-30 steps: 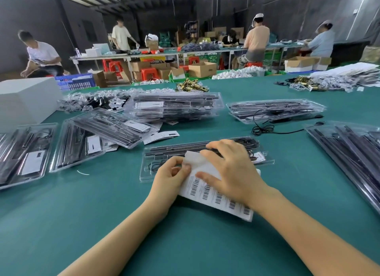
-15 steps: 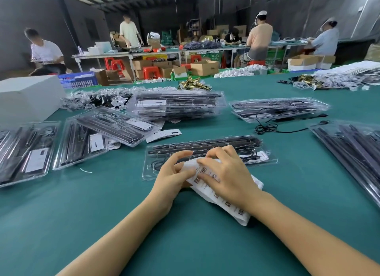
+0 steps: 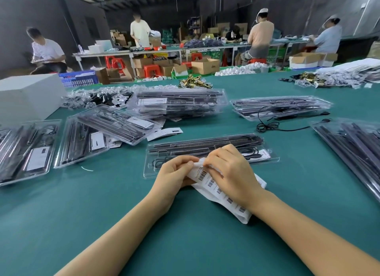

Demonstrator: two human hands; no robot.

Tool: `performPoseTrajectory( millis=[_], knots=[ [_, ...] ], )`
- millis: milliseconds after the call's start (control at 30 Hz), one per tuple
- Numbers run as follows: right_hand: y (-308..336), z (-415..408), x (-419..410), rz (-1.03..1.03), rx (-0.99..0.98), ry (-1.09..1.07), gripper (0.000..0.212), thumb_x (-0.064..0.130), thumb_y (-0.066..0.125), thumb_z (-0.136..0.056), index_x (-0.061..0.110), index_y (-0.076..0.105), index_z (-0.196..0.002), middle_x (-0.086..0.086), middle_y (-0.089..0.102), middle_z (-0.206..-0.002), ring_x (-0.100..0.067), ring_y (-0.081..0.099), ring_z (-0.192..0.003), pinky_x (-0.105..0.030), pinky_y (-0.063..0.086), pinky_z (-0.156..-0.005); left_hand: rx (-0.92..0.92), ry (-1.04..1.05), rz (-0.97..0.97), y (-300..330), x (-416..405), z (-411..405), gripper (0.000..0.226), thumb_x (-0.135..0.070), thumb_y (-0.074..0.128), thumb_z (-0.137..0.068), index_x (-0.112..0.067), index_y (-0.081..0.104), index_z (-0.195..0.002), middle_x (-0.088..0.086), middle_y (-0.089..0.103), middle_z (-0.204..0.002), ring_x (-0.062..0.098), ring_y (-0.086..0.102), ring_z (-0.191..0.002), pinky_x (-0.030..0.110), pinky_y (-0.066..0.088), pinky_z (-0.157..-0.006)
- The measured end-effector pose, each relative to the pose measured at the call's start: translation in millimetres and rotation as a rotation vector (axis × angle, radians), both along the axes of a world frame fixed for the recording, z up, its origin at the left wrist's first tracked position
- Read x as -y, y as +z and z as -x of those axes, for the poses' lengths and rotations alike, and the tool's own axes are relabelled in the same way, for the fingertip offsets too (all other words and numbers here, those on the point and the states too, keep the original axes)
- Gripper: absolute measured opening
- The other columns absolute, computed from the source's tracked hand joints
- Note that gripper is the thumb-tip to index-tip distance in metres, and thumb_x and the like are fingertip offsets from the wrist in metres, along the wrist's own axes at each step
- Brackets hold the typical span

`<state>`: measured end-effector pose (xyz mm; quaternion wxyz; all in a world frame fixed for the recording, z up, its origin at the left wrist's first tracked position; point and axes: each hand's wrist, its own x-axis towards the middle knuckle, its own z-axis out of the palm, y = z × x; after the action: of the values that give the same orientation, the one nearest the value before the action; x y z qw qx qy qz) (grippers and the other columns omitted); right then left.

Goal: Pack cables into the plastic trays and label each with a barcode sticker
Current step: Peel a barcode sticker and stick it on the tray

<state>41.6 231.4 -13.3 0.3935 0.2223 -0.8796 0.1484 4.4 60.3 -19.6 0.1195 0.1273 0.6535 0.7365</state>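
1. At 9 o'clock on the green table (image 3: 82,224), filled trays (image 3: 28,152) lie flat or lean on one another. Most show a white label, so I judge them finished and pushed aside.
2. At centre, the left hand (image 3: 174,175) pinches the top edge of the barcode sticker sheet (image 3: 218,191) between thumb and curled fingers, probably to steady the backing.
3. Just at 3 o'clock of it, the right hand (image 3: 232,173) curls its fingertips onto the same edge, apparently picking a sticker loose; whether one has lifted, I cannot tell.
4. At 12 o'clock of both hands the open tray (image 3: 205,150), cables already in it, lies touching the sheet, close for labelling.
5. At 2 o'clock a loose cable (image 3: 273,125) trails beside another tray stack (image 3: 279,107), seemingly waiting to be packed.
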Motion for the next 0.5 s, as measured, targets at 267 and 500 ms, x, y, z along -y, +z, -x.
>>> performPoseTrajectory(
  millis=[267, 500],
  knots=[
    [21, -10, 1, 0.162, 0.128, 0.137, 0.007, 0.003, 0.067, -0.081, 0.009, 0.066, -0.083, 0.003, 0.064, -0.082, -0.021, 0.057, -0.081, -0.038, 0.049, -0.074, -0.032, 0.004, 0.084, 1, -1, -2, 0.019, -0.007, 0.050, -0.098, -0.004, 0.067, -0.103, 0.029, 0.063, -0.103, 0.027, 0.064, -0.090, 0.031, 0.055, -0.079],
    [33, -10, -6, 0.938, 0.558, 0.311, 0.019, 0.007, 0.064, -0.089, 0.026, 0.061, -0.087, 0.006, 0.062, -0.080, -0.011, 0.059, -0.080, -0.023, 0.049, -0.076, -0.194, -0.059, 0.168, 0, -2, -5, 0.028, -0.013, 0.062, -0.086, -0.033, 0.067, -0.104, 0.008, 0.065, -0.087, 0.018, 0.060, -0.080, 0.037, 0.052, -0.083]
  ],
)
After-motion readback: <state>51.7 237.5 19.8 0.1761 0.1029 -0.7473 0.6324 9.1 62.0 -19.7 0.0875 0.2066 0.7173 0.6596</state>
